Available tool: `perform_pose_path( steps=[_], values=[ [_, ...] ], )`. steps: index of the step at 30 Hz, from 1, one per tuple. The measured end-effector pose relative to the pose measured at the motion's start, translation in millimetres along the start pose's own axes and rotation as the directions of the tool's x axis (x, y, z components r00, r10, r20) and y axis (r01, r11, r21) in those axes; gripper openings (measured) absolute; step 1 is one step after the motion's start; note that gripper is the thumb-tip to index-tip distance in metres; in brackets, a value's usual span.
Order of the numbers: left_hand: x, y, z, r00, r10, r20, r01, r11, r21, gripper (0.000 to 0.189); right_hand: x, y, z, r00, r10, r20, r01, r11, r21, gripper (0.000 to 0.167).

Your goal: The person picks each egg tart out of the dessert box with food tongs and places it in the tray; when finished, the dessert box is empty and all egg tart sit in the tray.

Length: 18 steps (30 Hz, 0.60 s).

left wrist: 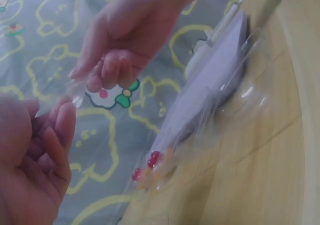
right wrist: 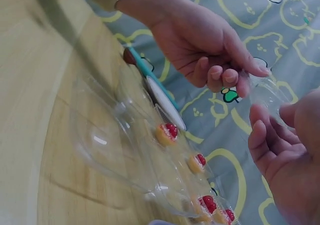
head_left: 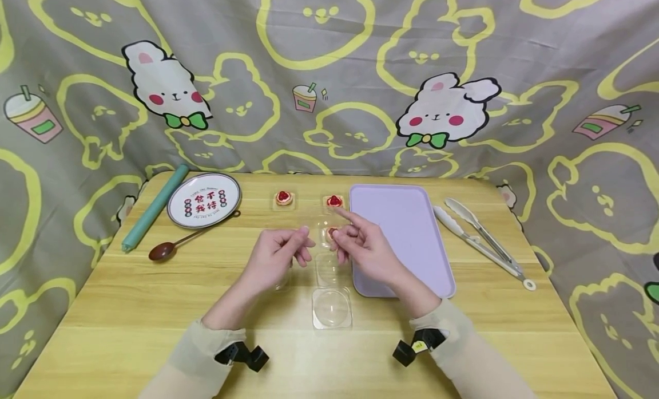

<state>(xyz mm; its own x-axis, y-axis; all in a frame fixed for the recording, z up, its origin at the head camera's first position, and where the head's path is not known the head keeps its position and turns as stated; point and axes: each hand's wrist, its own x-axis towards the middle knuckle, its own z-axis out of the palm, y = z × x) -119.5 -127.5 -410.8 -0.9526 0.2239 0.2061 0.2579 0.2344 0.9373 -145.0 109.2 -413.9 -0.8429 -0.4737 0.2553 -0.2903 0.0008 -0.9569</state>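
Observation:
My left hand (head_left: 273, 259) and right hand (head_left: 368, 247) face each other above the middle of the table. Thumbs and fingers of both pinch a thin clear plastic piece (right wrist: 272, 95), seen between the fingertips in the right wrist view. Behind and below the hands, small tarts with red berry tops (head_left: 284, 198) sit in clear square plastic holders. Another such tart (head_left: 334, 201) is near the tray, and a third tart (head_left: 331, 233) is partly hidden by my right fingers. A clear square container (head_left: 332, 308) with a round hollow lies closer to me; others are partly covered by the hands.
A lilac tray (head_left: 401, 238) lies right of the hands, with tongs (head_left: 484, 241) beyond it. On the left are a white plate (head_left: 204, 200), a brown spoon (head_left: 165, 250) and a green rolling pin (head_left: 156, 207). A patterned curtain (head_left: 329, 90) stands behind the table.

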Motion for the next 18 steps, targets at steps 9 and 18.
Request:
perform_pose_path(
  steps=[9, 18],
  values=[
    [2.5, -3.5, -2.6, 0.997, -0.050, 0.051, 0.056, 0.988, -0.144, 0.045, -4.2, 1.3, -5.2, 0.998, 0.020, 0.060, -0.027, 0.993, 0.118, 0.071],
    [0.4, -4.7, -7.2, 0.984, 0.020, 0.176, -0.004, 0.996, -0.086, 0.064, -9.0, 4.8, -9.6, 0.991, 0.046, 0.127, -0.061, 0.991, 0.119, 0.069]
  ],
)
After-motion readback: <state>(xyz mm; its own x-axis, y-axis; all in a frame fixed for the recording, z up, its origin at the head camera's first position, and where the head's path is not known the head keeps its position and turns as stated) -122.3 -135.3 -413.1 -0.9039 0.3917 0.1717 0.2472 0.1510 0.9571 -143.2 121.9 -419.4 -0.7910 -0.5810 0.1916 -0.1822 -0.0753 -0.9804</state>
